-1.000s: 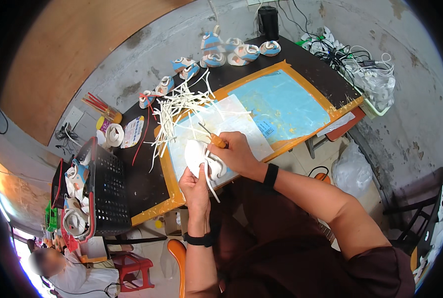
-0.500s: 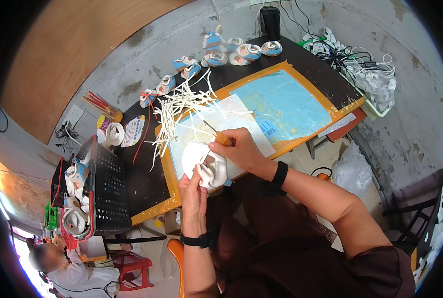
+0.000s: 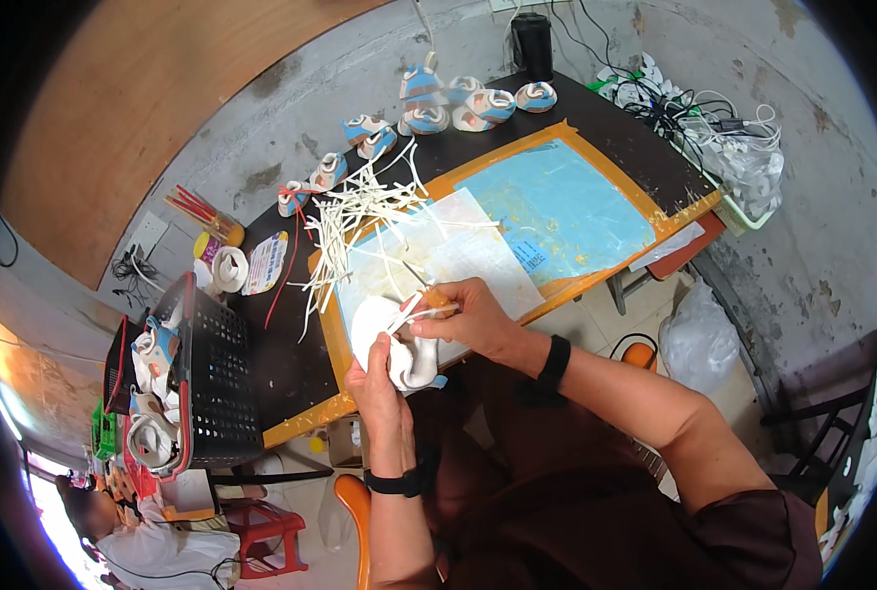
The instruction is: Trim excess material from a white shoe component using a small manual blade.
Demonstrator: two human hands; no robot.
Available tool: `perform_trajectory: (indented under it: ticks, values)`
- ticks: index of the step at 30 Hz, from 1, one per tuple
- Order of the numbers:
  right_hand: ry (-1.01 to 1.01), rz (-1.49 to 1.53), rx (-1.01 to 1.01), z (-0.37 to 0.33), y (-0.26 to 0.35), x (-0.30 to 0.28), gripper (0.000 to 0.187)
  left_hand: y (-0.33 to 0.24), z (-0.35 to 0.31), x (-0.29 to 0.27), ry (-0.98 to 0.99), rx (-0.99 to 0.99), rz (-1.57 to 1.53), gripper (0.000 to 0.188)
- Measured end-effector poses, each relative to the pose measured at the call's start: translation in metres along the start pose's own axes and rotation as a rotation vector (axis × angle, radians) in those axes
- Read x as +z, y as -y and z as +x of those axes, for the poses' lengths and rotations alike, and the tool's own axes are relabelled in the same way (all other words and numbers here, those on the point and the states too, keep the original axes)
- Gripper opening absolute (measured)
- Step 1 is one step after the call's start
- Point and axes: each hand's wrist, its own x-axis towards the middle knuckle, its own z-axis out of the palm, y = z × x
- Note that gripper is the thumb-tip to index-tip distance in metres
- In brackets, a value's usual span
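A small white shoe point(image 3: 417, 364) with a bit of blue at its lower edge is gripped by my left hand point(image 3: 380, 391), thumb pressed on its side. My right hand point(image 3: 478, 320) is closed round the wooden handle of a thin metal-tipped tool point(image 3: 438, 296), which points away to the upper left. A white strip point(image 3: 429, 314) runs from the shoe into the fingers of that same hand. Just beyond lies a white sheet point(image 3: 458, 236) over the mat, with a heap of loose white strips point(image 3: 360, 216) at its far left. The shoe's opening is partly hidden by my fingers.
Several finished-looking small shoes point(image 3: 488, 106) line the table's back edge. A black basket point(image 3: 217, 364) of shoes stands at the left, near a jar of red sticks point(image 3: 224, 228). A blue mat point(image 3: 576, 206) covers the right side. Another person point(image 3: 148, 536) sits at lower left.
My right hand has shifted slightly nearer to me, and the white strip now shows stretched between it and the shoe. The shoe has tilted and moved a little left with my left hand.
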Motion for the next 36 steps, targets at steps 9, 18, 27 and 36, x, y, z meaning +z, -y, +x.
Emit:
perform_trajectory:
  ticks: [9, 18, 27, 36]
  values:
    - [-0.123, 0.002, 0.051, -0.003, 0.001, 0.010, 0.016, 0.007, -0.008, 0.004, -0.078, 0.108, 0.030, 0.016]
    - [-0.250, 0.108, 0.040, -0.003, 0.014, 0.014, 0.015, 0.005, -0.026, 0.002, 0.047, 0.155, 0.085, 0.016]
    - [-0.282, 0.076, 0.040, -0.016, 0.021, 0.022, 0.016, 0.005, -0.034, -0.011, 0.100, 0.079, -0.099, 0.021]
    - [-0.180, -0.032, 0.088, -0.052, 0.024, 0.037, 0.026, 0.010, -0.039, -0.020, 0.128, 0.107, -0.159, 0.027]
